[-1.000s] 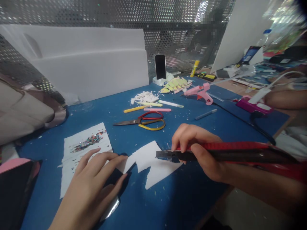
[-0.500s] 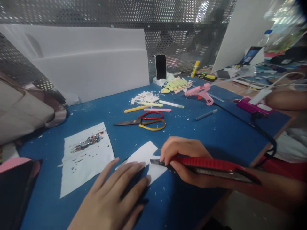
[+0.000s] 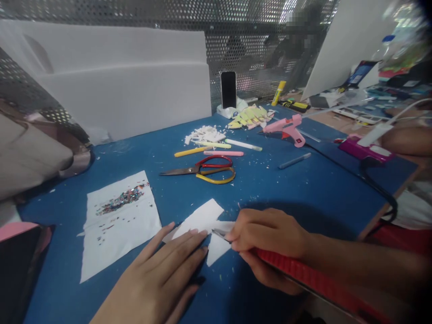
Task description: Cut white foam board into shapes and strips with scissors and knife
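Observation:
My right hand (image 3: 266, 243) is closed around a red utility knife (image 3: 303, 279), its blade pointing left. The blade tip rests on or just above a white paper piece (image 3: 202, 216), which has several angular arms; I cannot tell whether it is one piece or overlapping ones. My left hand (image 3: 162, 274) lies flat with fingers stretched out, its fingertips on the paper's near left part. Left of it is a white sheet (image 3: 118, 243) carrying a heap of colourful glitter bits (image 3: 124, 200). Scissors (image 3: 202, 170) with one red and one yellow handle lie beyond the paper.
Several markers (image 3: 223, 153) and white scraps (image 3: 205, 134) lie behind the scissors. A pink glue gun (image 3: 286, 129) and a purple power strip (image 3: 366, 149) are at right, joined by a black cable. A phone (image 3: 228, 90) stands behind. White boards (image 3: 128, 94) line the back.
My right hand has turned, so the knife's back end has swung down toward me. The blade tip stays near the same spot on the paper. My left fingers have drawn closer together.

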`<state>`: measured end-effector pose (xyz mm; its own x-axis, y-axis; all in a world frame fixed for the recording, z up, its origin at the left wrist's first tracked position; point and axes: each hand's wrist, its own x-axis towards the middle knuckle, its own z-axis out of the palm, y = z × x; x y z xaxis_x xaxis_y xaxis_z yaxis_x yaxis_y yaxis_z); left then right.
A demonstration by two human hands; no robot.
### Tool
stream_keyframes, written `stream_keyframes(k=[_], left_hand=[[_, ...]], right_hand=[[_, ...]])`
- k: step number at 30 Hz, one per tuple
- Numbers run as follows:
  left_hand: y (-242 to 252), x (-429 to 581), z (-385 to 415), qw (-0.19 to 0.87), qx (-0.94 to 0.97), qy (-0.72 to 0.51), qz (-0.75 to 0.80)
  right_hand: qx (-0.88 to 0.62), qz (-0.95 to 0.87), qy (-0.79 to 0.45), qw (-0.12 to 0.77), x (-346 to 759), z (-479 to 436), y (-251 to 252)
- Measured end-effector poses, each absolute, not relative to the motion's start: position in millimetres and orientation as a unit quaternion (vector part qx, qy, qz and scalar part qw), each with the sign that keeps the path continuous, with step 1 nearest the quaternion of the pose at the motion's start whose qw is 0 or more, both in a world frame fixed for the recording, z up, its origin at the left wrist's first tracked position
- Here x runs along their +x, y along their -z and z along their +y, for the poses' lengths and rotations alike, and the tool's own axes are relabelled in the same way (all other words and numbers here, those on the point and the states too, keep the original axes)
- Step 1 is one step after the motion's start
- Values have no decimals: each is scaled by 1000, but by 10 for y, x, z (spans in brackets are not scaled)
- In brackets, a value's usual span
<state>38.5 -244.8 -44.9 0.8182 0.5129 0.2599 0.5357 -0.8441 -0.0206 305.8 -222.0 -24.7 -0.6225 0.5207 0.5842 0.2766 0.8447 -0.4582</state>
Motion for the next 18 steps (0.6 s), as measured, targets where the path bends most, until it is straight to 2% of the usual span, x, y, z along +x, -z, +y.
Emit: stream_keyframes(k=[7,13,18], left_hand=[[442,425,-2473,29,-947,123,-296],[533,361,-2430,69,-959,124,-245],[619,392,-2432,61,-945,184,-265]], right_hand=[[-232,-907,-124,329,3073,-2353,303],[-248,-919,-127,280,3070,-2486,322],[-324,-885,-111,317,3027,-2624,297]])
